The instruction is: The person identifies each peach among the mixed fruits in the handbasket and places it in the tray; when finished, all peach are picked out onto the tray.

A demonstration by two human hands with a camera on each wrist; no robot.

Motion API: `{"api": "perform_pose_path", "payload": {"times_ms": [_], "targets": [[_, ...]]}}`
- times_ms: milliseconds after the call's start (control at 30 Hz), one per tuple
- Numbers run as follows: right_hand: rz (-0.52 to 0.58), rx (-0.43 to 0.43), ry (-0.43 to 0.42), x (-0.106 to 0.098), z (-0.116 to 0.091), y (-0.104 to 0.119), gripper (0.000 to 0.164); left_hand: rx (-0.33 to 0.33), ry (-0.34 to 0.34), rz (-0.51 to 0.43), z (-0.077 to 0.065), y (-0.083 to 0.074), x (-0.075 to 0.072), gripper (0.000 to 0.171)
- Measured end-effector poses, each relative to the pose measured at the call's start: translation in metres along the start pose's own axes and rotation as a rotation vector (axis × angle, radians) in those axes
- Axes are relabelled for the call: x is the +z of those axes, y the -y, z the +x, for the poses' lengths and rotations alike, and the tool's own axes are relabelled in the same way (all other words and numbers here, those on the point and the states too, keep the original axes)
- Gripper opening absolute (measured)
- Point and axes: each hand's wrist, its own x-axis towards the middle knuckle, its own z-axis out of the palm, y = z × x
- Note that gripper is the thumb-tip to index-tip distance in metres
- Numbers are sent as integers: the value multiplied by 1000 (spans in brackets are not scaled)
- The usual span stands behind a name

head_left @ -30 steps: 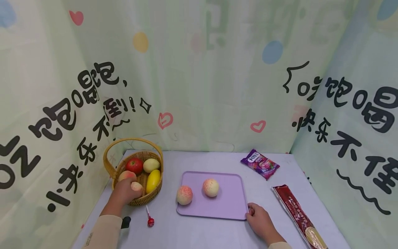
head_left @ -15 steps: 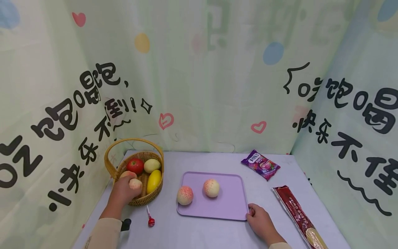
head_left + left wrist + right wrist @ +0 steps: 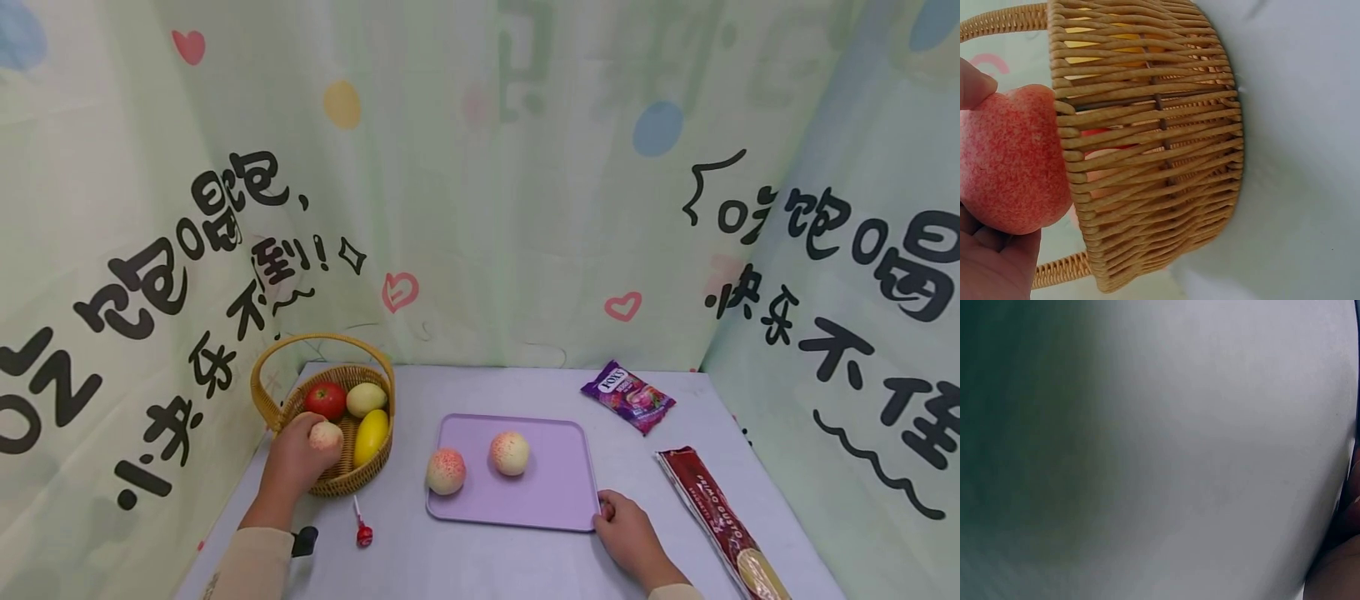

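Note:
My left hand (image 3: 296, 454) grips a peach (image 3: 326, 436) over the near left side of the wicker basket (image 3: 352, 482). In the left wrist view, this peach (image 3: 1013, 159) is red and speckled, level with the basket's rim, between thumb and fingers. Inside the basket are a tomato (image 3: 326, 401), a pale yellow-green oval fruit (image 3: 366, 400) and a yellow elongated fruit (image 3: 371, 437). My right hand (image 3: 630, 533) pinches the near right corner of a purple tray (image 3: 525, 508). Two peaches are at the tray: one (image 3: 509, 453) near its middle, another (image 3: 446, 472) at its left edge.
A red lollipop (image 3: 363, 533) lies in front of the basket. Right of the tray are a purple candy bag (image 3: 628, 397) and a long dark red pasta packet (image 3: 720, 521). Printed curtains (image 3: 480, 208) enclose the table. The basket's tall handle (image 3: 322, 337) arches over it.
My left hand has risen slightly with its peach and now covers another peach that showed in the basket behind it. The right hand and tray have stayed put.

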Motion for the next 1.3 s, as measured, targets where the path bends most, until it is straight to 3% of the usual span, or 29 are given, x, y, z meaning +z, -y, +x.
{"api": "perform_pose_path", "payload": {"times_ms": [233,500,733,1133,1300], "targets": [[0,-9,3,0,0,0,43,4,-2,-19,-2,-5,-1,68],[-6,-24,-3,1,1,-1,44,51,-30,-17,-4,-10,0,67],[-5,-22,-4,0,-1,0,42,54,-38,-39,-9,-18,0,67],[0,1,12,0,0,2,43,170,-117,-72,-15,-35,0,59],[4,2,14,0,0,2,44,181,-112,-101,-19,-42,1,58]]}}
